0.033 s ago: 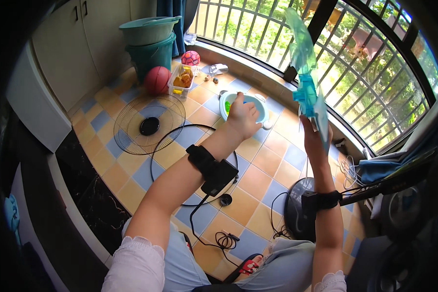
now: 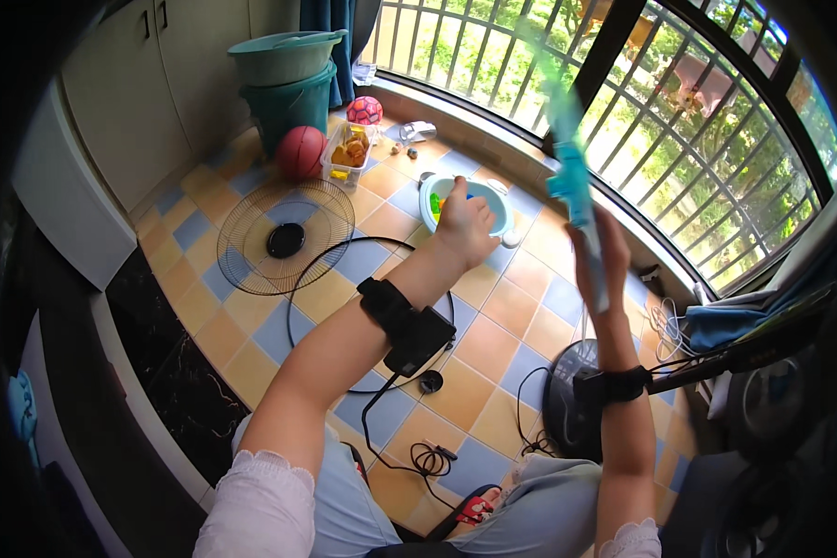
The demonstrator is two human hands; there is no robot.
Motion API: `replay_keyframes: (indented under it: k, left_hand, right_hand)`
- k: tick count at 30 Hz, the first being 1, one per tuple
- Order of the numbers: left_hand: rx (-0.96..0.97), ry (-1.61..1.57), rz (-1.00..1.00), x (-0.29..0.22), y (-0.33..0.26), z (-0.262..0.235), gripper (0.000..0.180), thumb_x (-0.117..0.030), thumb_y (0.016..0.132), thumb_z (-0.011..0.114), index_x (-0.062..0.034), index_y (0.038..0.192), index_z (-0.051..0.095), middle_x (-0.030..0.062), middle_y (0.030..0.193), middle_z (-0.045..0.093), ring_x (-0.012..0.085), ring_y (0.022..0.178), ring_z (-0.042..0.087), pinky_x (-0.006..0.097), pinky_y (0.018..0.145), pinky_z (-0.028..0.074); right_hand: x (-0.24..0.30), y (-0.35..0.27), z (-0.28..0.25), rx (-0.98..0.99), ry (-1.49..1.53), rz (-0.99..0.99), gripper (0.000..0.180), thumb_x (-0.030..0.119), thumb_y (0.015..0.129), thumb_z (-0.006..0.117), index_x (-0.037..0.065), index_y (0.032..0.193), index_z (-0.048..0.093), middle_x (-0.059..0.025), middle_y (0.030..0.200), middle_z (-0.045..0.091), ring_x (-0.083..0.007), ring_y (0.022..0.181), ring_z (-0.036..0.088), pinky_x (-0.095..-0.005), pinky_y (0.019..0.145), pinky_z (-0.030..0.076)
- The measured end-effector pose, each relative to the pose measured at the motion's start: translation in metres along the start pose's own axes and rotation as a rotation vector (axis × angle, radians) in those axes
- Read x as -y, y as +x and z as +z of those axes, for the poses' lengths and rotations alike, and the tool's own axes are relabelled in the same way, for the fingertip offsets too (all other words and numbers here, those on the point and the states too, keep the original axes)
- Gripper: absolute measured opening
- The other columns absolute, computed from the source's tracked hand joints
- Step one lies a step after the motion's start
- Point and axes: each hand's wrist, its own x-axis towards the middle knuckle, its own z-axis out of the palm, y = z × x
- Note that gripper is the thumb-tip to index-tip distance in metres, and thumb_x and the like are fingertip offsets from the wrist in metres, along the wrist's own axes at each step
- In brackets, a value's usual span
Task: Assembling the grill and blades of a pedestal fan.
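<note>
My right hand (image 2: pixel 604 256) is raised at the right, closed on a translucent teal fan blade (image 2: pixel 569 181). The blade stands upright in front of the window, seen nearly edge-on and blurred by motion. Out in front at the middle is my left hand (image 2: pixel 465 221), its thumb stretched up and its fingers loosely bent, with nothing visible in it. Behind that hand, on the floor, stands a small light-blue tub (image 2: pixel 504 221) with green and blue things inside. A round wire fan grille (image 2: pixel 242 265) with a black centre lies on the tiles at the left.
A black ring (image 2: pixel 293 316) and a dark round base (image 2: pixel 567 391) with cables lie on the tiled floor. Farther back are a red ball (image 2: pixel 300 153), a clear box (image 2: pixel 339 175) and a teal bucket (image 2: pixel 288 107). A barred window (image 2: pixel 493 56) borders the far right.
The fan blade has turned from partly face-on to nearly edge-on, and its upper end has swung left. My right hand has turned with it; my left hand has stayed in place.
</note>
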Motion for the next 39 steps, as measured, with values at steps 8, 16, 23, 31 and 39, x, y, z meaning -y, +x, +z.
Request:
replay_keyframes:
  k: [8, 16, 23, 31, 39]
  left_hand:
    - [0.031, -0.108, -0.043, -0.001, 0.007, -0.004, 0.083, -0.07, 0.083, 0.027, -0.0001, 0.126, 0.04, 0.0135, 0.12, 0.049, 0.029, 0.107, 0.049, 0.043, 0.096, 0.037]
    - [0.109, -0.096, -0.064, -0.012, -0.005, -0.003, 0.093, -0.073, 0.081, 0.018, -0.0047, 0.142, 0.0, 0.0162, 0.148, 0.005, 0.0278, 0.137, 0.009, 0.056, 0.106, 0.002]
    - [0.413, -0.018, -0.061, -0.013, -0.002, -0.01, 0.101, -0.08, 0.075, 0.012, -0.0071, 0.143, -0.003, 0.0154, 0.15, 0.002, 0.0286, 0.139, 0.005, 0.056, 0.106, 0.007]
    - [0.31, 0.135, 0.228, 0.005, 0.005, -0.014, 0.095, -0.077, 0.078, 0.016, -0.0019, 0.13, 0.04, 0.0143, 0.132, 0.043, 0.0318, 0.117, 0.043, 0.046, 0.102, 0.03]
    - [-0.07, -0.036, 0.018, -0.003, -0.001, -0.01, 0.089, -0.074, 0.081, 0.018, -0.0017, 0.128, 0.041, 0.0121, 0.122, 0.05, 0.0288, 0.11, 0.049, 0.042, 0.1, 0.033]
  right_hand:
    - [-0.01, 0.001, -0.006, 0.043, 0.189, 0.23, 0.032, 0.001, 0.075, 0.065, 0.002, 0.106, 0.058, -0.0162, 0.099, 0.062, -0.0266, 0.092, 0.06, -0.0327, 0.076, 0.047]
    - [0.016, 0.004, 0.005, 0.02, 0.016, -0.079, 0.031, 0.004, 0.075, 0.068, 0.002, 0.105, 0.058, -0.0133, 0.1, 0.062, -0.0235, 0.095, 0.059, -0.033, 0.079, 0.046]
    - [0.014, -0.009, 0.029, 0.16, -0.127, -0.229, 0.032, 0.004, 0.072, 0.067, 0.005, 0.103, 0.058, -0.0154, 0.095, 0.063, -0.0318, 0.09, 0.061, -0.0347, 0.079, 0.048]
    - [0.02, -0.019, 0.039, 0.087, -0.297, -0.441, 0.029, 0.008, 0.074, 0.068, 0.006, 0.102, 0.06, -0.0126, 0.089, 0.064, -0.0299, 0.08, 0.063, -0.0328, 0.071, 0.049]
    - [-0.004, -0.012, 0.023, 0.058, -0.239, -0.459, 0.027, 0.012, 0.073, 0.069, 0.007, 0.098, 0.061, -0.0112, 0.094, 0.064, -0.0294, 0.086, 0.062, -0.0344, 0.075, 0.049]
